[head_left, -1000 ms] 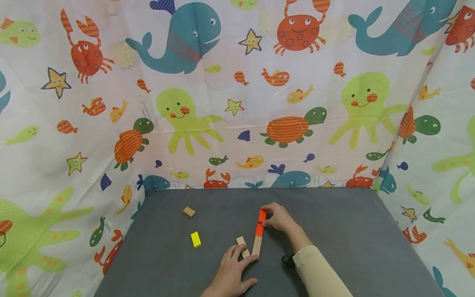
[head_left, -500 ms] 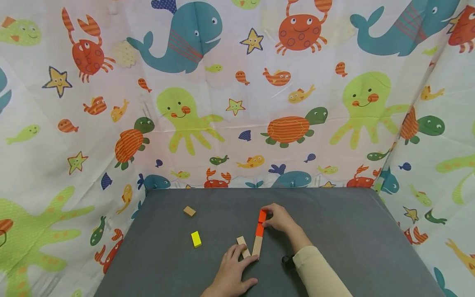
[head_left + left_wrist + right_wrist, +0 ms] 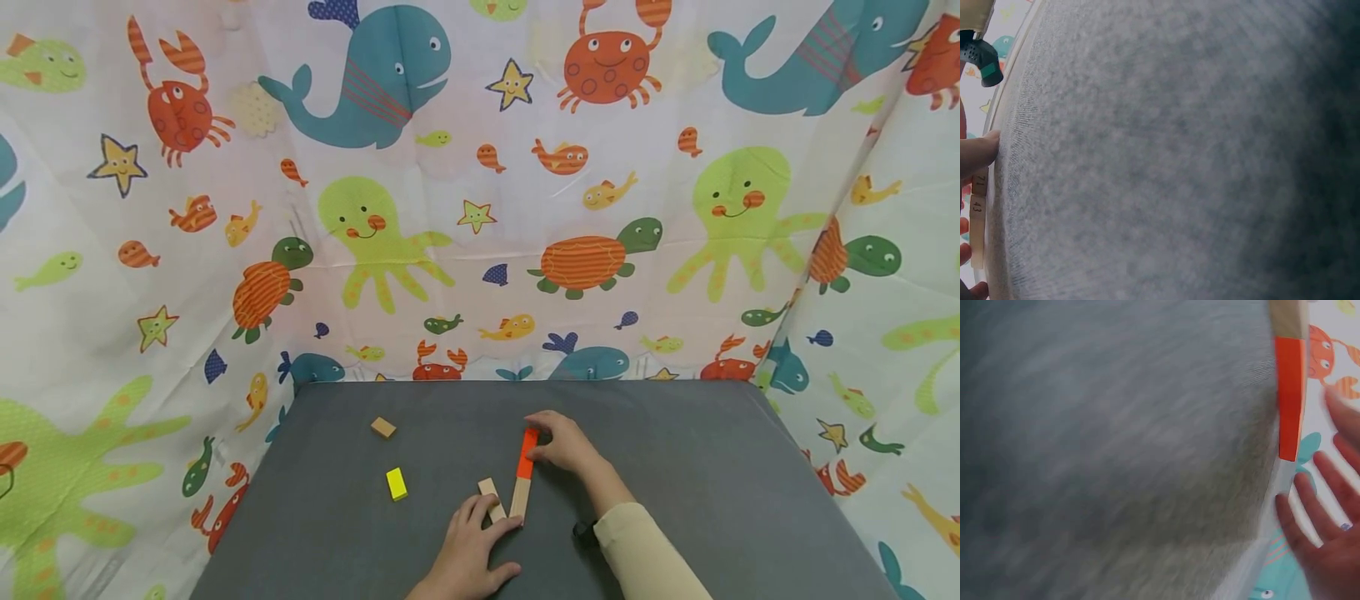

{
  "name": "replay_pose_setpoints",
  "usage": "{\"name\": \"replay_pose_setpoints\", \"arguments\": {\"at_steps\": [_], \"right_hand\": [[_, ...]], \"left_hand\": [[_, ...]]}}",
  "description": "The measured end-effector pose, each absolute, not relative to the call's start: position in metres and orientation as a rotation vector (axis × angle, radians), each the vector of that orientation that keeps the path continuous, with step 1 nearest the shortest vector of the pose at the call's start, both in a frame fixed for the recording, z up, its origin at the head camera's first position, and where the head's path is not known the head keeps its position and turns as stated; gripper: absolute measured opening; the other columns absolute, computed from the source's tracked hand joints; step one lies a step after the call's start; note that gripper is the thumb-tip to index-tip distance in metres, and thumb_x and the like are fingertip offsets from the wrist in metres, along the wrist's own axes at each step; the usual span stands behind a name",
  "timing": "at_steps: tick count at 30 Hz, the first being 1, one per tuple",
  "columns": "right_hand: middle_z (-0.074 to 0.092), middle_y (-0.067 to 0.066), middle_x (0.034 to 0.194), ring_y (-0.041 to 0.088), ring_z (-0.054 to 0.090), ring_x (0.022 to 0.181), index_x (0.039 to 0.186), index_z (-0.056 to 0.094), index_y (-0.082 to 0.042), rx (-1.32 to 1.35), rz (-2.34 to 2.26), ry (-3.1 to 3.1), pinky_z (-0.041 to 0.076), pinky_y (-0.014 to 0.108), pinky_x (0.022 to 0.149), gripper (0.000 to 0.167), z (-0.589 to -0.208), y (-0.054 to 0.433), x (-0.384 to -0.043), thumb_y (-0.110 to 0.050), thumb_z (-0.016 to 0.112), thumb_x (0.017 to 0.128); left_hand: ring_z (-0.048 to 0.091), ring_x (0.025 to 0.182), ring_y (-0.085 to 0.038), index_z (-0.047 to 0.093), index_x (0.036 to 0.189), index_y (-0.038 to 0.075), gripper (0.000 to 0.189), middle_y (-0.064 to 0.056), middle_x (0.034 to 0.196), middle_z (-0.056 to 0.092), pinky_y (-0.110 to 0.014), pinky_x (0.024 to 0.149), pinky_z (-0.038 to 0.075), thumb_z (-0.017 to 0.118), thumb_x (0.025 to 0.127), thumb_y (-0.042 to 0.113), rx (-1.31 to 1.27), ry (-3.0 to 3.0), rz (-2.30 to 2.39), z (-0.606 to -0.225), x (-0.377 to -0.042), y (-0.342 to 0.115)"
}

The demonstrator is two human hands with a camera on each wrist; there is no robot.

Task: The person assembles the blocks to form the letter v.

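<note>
An orange block (image 3: 527, 457) lies end to end with a plain wooden block (image 3: 521, 498); no seam shows in the orange. My right hand (image 3: 564, 443) is beside its far end, and in the right wrist view its fingers (image 3: 1317, 506) are spread, apart from the orange block (image 3: 1291, 400). My left hand (image 3: 467, 542) rests its fingers on a second wooden block (image 3: 486, 487), partly covered by them. Its index finger reaches the near end of the first wooden block. In the left wrist view, numbers mark the ends of two wooden blocks (image 3: 977, 231), and a fingertip (image 3: 985, 150) shows beside them.
On the grey table (image 3: 675, 467), a yellow block (image 3: 396, 483) and another wooden block (image 3: 383, 427) lie to the left. A black wrist camera (image 3: 583, 533) sits by the right sleeve (image 3: 647, 546). A sea-animal curtain (image 3: 480, 250) hangs behind the table.
Earlier my right fingers were on the orange, which showed a dark break across it. Now they have come off, and the orange reads as one strip. The left hand stays put.
</note>
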State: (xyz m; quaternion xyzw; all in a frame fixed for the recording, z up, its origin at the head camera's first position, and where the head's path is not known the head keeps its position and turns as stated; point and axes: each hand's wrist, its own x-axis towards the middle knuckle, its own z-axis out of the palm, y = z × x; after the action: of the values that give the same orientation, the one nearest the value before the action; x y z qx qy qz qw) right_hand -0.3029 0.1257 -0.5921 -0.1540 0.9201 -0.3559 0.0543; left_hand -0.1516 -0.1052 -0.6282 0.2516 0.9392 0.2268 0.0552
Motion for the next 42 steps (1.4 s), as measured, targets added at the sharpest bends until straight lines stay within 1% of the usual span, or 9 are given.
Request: {"name": "replay_pose_setpoints", "arguments": {"at_steps": [4, 9, 16, 23, 27, 31, 36, 40, 42], "right_hand": [[0.062, 0.01, 0.138, 0.035, 0.056, 0.128, 0.135, 0.066, -0.013, -0.641, -1.042, 2.851, 0.044, 0.058, 0.107, 0.054, -0.592, 0.127, -0.296, -0.027, 0.082, 0.086], [0.06, 0.011, 0.14, 0.037, 0.055, 0.129, 0.135, 0.066, -0.014, -0.727, -0.987, 2.891, 0.043, 0.061, 0.107, 0.052, -0.59, 0.128, -0.285, -0.03, 0.08, 0.087], [0.053, 0.012, 0.149, 0.039, 0.05, 0.135, 0.139, 0.063, -0.017, -0.698, -0.863, 2.867, 0.042, 0.061, 0.109, 0.056, -0.592, 0.132, -0.271, -0.037, 0.077, 0.089], [0.05, 0.014, 0.151, 0.04, 0.048, 0.137, 0.14, 0.063, -0.017, -0.671, -0.756, 2.882, 0.042, 0.059, 0.109, 0.058, -0.597, 0.133, -0.27, -0.041, 0.076, 0.089], [0.048, 0.012, 0.153, 0.039, 0.047, 0.138, 0.141, 0.062, -0.016, -0.643, -0.7, 2.906, 0.042, 0.058, 0.11, 0.059, -0.599, 0.132, -0.269, -0.04, 0.077, 0.089], [0.048, 0.013, 0.154, 0.041, 0.047, 0.138, 0.14, 0.062, -0.015, -0.632, -0.733, 2.892, 0.041, 0.058, 0.11, 0.058, -0.599, 0.131, -0.269, -0.037, 0.078, 0.089], [0.048, 0.014, 0.153, 0.041, 0.047, 0.138, 0.14, 0.063, -0.015, -0.622, -0.736, 2.879, 0.041, 0.058, 0.11, 0.058, -0.6, 0.131, -0.27, -0.036, 0.079, 0.088], [0.047, 0.014, 0.154, 0.04, 0.047, 0.139, 0.14, 0.063, -0.017, -0.611, -0.734, 2.872, 0.041, 0.057, 0.11, 0.059, -0.599, 0.131, -0.272, -0.038, 0.079, 0.087], [0.047, 0.015, 0.153, 0.041, 0.047, 0.138, 0.139, 0.063, -0.016, -0.618, -0.755, 2.862, 0.041, 0.058, 0.11, 0.06, -0.598, 0.131, -0.273, -0.037, 0.08, 0.086]], "left_hand": [[0.036, 0.134, -0.03, 0.051, 0.144, 0.047, 0.06, -0.001, 0.147, 0.038, -0.062, 0.104, 0.04, 0.069, 0.088, 0.06, 0.781, 2.87, 0.684, -0.629, -0.151, -0.106], [0.035, 0.135, -0.031, 0.05, 0.143, 0.048, 0.06, -0.001, 0.147, 0.038, -0.063, 0.106, 0.038, 0.069, 0.087, 0.061, 0.756, 2.862, 0.67, -0.627, -0.152, -0.105], [0.036, 0.134, -0.031, 0.05, 0.143, 0.049, 0.06, -0.001, 0.146, 0.039, -0.064, 0.105, 0.039, 0.071, 0.087, 0.059, 0.745, 2.821, 0.669, -0.623, -0.151, -0.103], [0.038, 0.133, -0.03, 0.05, 0.142, 0.05, 0.06, 0.0, 0.145, 0.04, -0.062, 0.1, 0.043, 0.072, 0.087, 0.059, 0.747, 2.84, 0.619, -0.621, -0.151, -0.103], [0.038, 0.134, -0.03, 0.049, 0.142, 0.05, 0.061, -0.001, 0.146, 0.04, -0.062, 0.104, 0.041, 0.071, 0.086, 0.06, 0.744, 2.849, 0.592, -0.621, -0.152, -0.101], [0.039, 0.133, -0.031, 0.049, 0.141, 0.05, 0.061, -0.001, 0.143, 0.041, -0.062, 0.107, 0.038, 0.072, 0.085, 0.061, 0.753, 2.877, 0.544, -0.622, -0.153, -0.1], [0.042, 0.129, -0.03, 0.054, 0.136, 0.047, 0.056, -0.001, 0.135, 0.045, -0.06, 0.105, 0.039, 0.072, 0.085, 0.062, 0.785, 2.936, 0.504, -0.622, -0.154, -0.096], [0.045, 0.123, -0.027, 0.058, 0.129, 0.043, 0.048, -0.001, 0.129, 0.049, -0.059, 0.104, 0.04, 0.073, 0.085, 0.059, 0.804, 2.983, 0.518, -0.621, -0.156, -0.092], [0.045, 0.123, -0.026, 0.06, 0.126, 0.04, 0.046, -0.001, 0.128, 0.049, -0.058, 0.105, 0.039, 0.073, 0.086, 0.057, 0.804, 2.996, 0.526, -0.62, -0.157, -0.09]]}}
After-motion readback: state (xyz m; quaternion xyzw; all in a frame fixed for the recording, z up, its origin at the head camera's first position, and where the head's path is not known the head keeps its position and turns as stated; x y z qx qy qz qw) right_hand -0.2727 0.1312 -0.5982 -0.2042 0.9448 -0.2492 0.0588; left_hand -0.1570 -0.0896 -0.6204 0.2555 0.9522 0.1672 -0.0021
